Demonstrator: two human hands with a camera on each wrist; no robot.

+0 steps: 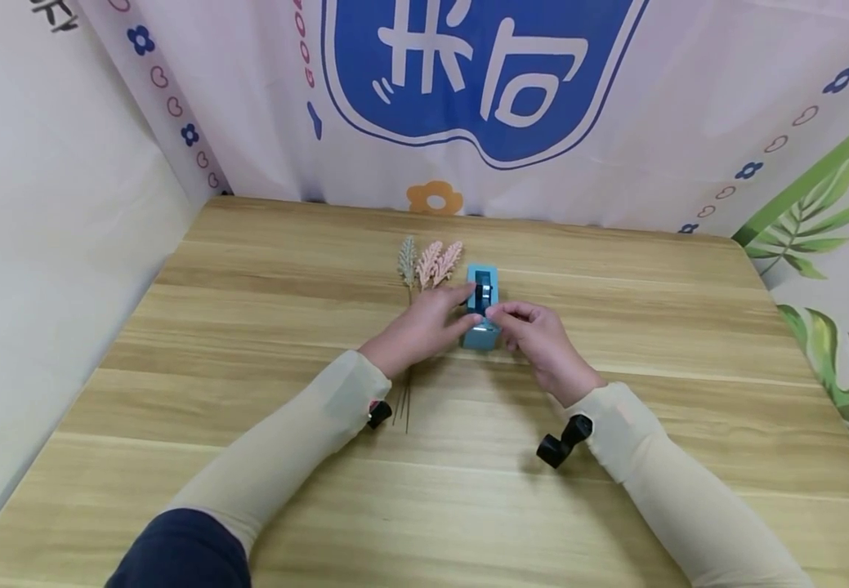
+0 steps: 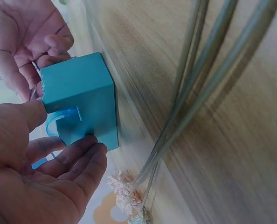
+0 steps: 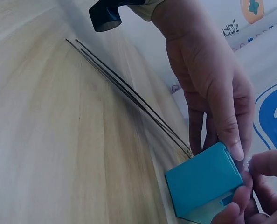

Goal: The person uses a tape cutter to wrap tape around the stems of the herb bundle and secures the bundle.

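Observation:
A teal tape dispenser [image 1: 480,338] stands on the table, its cutter end towards me. My left hand [image 1: 431,323] holds it from the left, thumb at the toothed edge and fingers along the side, as the left wrist view shows. Part of the tape roll [image 2: 54,120] appears between that hand's thumb and fingers. With thumb and forefinger my right hand [image 1: 539,336] pinches a small clear bit of tape [image 3: 247,162] right at the cutter. Just left of the dispenser lie pink flower sprigs [image 1: 439,263] and a grey-green sprig [image 1: 407,260], their thin stems [image 1: 405,400] passing under my left wrist.
The wooden table [image 1: 468,506] reaches back to a printed cloth [image 1: 262,122] hanging behind it. A white wall covering [image 1: 49,245] borders the left side, and a leaf-patterned one [image 1: 836,278] the right. Black camera mounts [image 1: 558,447] stick out from both wrists.

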